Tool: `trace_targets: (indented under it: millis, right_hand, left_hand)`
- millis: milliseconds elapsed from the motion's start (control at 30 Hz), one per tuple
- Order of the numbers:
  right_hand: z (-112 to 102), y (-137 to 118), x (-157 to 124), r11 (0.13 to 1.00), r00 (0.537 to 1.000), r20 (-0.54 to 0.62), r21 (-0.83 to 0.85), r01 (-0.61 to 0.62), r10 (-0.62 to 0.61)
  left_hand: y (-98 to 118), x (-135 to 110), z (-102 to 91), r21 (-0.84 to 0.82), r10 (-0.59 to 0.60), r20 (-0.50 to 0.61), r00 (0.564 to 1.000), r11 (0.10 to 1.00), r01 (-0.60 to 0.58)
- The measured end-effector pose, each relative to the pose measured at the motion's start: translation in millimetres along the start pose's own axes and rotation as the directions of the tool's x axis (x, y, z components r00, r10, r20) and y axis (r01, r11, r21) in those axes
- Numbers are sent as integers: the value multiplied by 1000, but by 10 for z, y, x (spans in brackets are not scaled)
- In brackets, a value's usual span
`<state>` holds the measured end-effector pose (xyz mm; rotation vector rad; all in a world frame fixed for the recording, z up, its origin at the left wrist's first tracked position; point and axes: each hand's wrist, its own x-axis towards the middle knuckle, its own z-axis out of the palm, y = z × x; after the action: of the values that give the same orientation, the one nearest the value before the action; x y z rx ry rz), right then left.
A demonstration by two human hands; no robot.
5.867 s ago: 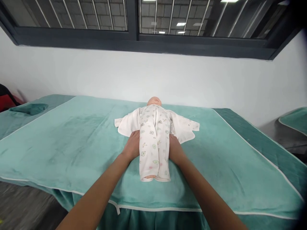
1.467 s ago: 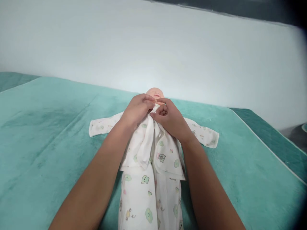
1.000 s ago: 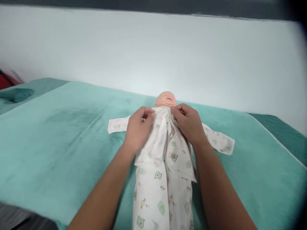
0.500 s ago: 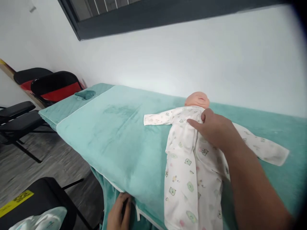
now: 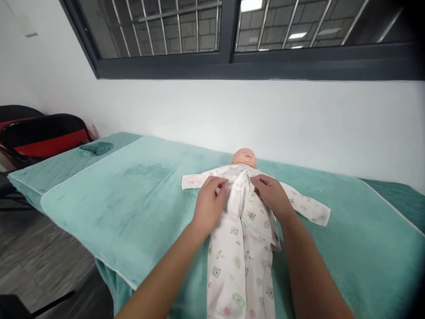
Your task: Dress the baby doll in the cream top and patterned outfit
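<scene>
A baby doll (image 5: 244, 157) lies on its back on a teal towel (image 5: 139, 195), head toward the wall. It wears white printed trousers (image 5: 237, 266) and a white printed jacket (image 5: 255, 212) with both sleeves spread out sideways. My left hand (image 5: 209, 206) rests on the jacket's left front panel, fingers curled on the cloth. On the right front panel near the chest, my right hand (image 5: 270, 195) pinches the fabric edge. The jacket's fronts are gathered between my two hands.
The towel covers a long table with a darker teal cover (image 5: 398, 199) against a white wall. A folded teal cloth (image 5: 96, 148) lies at the far left end. Black and red chairs (image 5: 43, 135) stand at the left. A barred window (image 5: 232, 26) runs above.
Half a second ago my left hand was down at the table's front edge; it has come back up onto the jacket. The camera has swung back toward the doll.
</scene>
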<state>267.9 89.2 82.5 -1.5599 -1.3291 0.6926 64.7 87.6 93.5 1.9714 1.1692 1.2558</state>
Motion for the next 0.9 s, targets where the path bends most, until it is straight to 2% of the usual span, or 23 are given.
trace_targets:
  millis: [100, 167, 233, 300, 433, 567, 667, 800, 900]
  right_hand:
    - [8, 38, 22, 988, 998, -29, 150, -47, 52]
    - [15, 52, 37, 955, 993, -63, 288, -76, 98]
    - [21, 64, 52, 898, 988, -64, 428, -102, 143]
    - [27, 76, 67, 856, 986, -58, 505, -108, 158]
    - [42, 98, 93, 857, 983, -87, 506, -94, 160]
    - [57, 102, 105, 875, 985, -125, 482, -43, 117]
    - [59, 100, 112, 880, 988, -124, 475, -23, 92]
    - [52, 121, 127, 863, 991, -67, 502, -63, 111]
    - [46, 138, 134, 868, 991, -59, 491, -74, 118]
  left_hand:
    - [8, 398, 197, -109, -146, 169, 975, 980, 165]
    - [8, 486, 286, -235, -189, 309, 932, 934, 268]
    - [15, 513, 348, -337, -185, 374, 909, 886, 319]
    - [29, 548, 398, -334, -217, 355, 909, 879, 340]
    - [60, 717, 494, -143, -262, 269, 927, 941, 307]
    - [83, 839, 546, -22, -227, 312, 923, 969, 246]
    - [59, 830, 559, -65, -196, 328, 924, 971, 229]
    - [-14, 774, 583, -117, -116, 303, 946, 981, 158]
    - [-61, 747, 603, -186, -143, 279, 949, 962, 200]
